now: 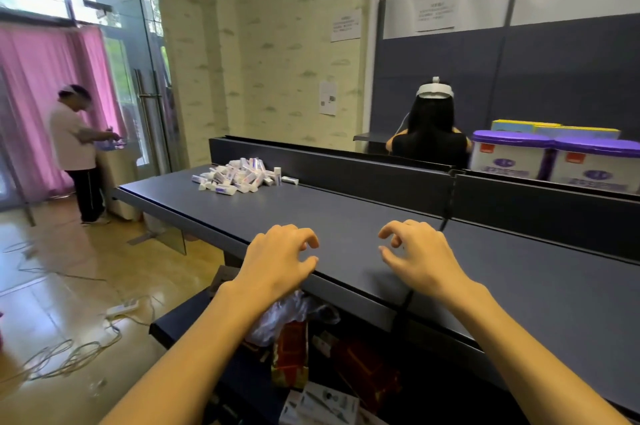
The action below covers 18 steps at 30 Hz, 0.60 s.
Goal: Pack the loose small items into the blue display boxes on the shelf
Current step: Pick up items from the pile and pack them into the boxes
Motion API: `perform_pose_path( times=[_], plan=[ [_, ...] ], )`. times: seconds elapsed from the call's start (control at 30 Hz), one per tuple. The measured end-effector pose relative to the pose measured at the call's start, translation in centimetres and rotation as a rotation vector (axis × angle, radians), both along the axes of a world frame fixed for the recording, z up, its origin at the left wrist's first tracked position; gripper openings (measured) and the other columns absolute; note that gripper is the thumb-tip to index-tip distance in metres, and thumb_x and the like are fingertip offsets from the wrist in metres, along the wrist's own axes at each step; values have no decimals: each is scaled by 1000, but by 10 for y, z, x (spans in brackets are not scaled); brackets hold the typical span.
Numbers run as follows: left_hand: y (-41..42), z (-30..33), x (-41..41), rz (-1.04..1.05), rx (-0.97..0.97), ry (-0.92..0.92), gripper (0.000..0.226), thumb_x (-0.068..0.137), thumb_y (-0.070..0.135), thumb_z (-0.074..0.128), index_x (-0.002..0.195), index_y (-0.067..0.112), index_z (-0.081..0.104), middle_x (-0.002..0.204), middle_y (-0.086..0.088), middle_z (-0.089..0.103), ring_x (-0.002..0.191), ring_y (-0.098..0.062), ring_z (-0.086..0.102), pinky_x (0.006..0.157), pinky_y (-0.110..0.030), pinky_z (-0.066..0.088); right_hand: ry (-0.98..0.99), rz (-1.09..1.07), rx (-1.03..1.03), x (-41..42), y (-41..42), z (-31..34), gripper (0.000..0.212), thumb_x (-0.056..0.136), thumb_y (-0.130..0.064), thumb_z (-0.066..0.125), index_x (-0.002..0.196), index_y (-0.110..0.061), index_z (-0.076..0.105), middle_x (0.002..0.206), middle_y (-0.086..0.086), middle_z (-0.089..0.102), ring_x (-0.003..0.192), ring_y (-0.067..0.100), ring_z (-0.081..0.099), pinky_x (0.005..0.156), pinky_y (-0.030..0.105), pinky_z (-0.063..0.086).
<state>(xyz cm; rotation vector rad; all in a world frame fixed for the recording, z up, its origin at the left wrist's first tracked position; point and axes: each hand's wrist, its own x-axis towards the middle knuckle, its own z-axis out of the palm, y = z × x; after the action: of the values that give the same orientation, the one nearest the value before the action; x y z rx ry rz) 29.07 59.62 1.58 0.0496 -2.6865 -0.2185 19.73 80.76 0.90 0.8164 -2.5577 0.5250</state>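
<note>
Both hands held empty over the near edge of the shelf.

The left hand and right hand are held side by side with fingers loosely curled, nothing gripped. A heap of small white items is seen farther along the dark shelf, well apart from both hands.

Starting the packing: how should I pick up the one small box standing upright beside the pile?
Pinch the upright box across its narrow sides near the top, coming from above. It stands apart from the pile, so fingers fit either side. Probably the left hand, which is nearer.
</note>
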Motion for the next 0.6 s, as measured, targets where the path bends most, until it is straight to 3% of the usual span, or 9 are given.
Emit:
perform_pose_path(
  times=[0.6],
  plan=[
    [-233,2,-76,-22,57,-84,26,89,42,58,114,33,59,112,10,61,105,-11,54,89,-32,46,-68,-18,48,-64,-226,17,28,92,-35,56,119,-24,57,108,-2,59,102,19,55,87,35,47]
  ],
)
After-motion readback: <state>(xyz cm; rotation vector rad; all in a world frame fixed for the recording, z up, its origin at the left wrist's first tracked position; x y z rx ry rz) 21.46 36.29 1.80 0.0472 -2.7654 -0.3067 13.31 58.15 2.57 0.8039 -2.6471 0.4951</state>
